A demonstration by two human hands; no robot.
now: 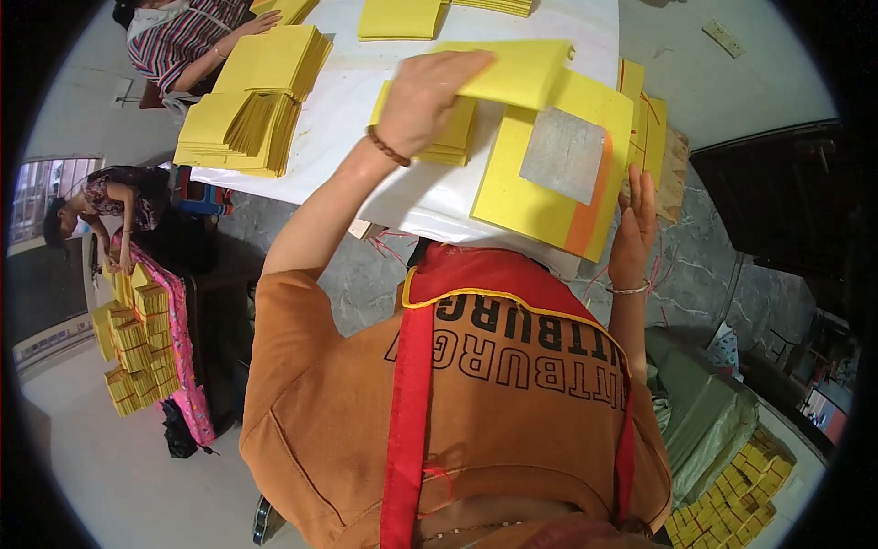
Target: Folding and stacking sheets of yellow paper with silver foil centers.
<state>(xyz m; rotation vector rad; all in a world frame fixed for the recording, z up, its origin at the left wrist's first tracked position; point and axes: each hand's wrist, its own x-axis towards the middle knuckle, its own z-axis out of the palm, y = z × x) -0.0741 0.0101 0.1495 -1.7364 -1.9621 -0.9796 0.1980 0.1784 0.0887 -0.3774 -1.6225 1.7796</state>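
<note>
My left hand [422,102] reaches over the white-covered table and grips a folded piece of yellow paper [523,73], blurred by motion; its thumb is hidden. Below and right of that paper lies a yellow sheet [514,178] bearing a silver square [560,154] and an orange stripe [585,220], near the table's front edge. My right hand [634,229] is open, fingers stretched, beside the sheet's right edge. Under my left wrist sits a small stack of yellow paper [453,137], partly covered by the hand.
Stacks of yellow paper [233,133] stand on the table's left; another yellow stack [400,18] lies at the far side. A co-worker's hand [256,25] rests near the far left stacks. Another person [119,206] bends over tied yellow bundles [137,339] at left. More bundles [736,494] lie lower right.
</note>
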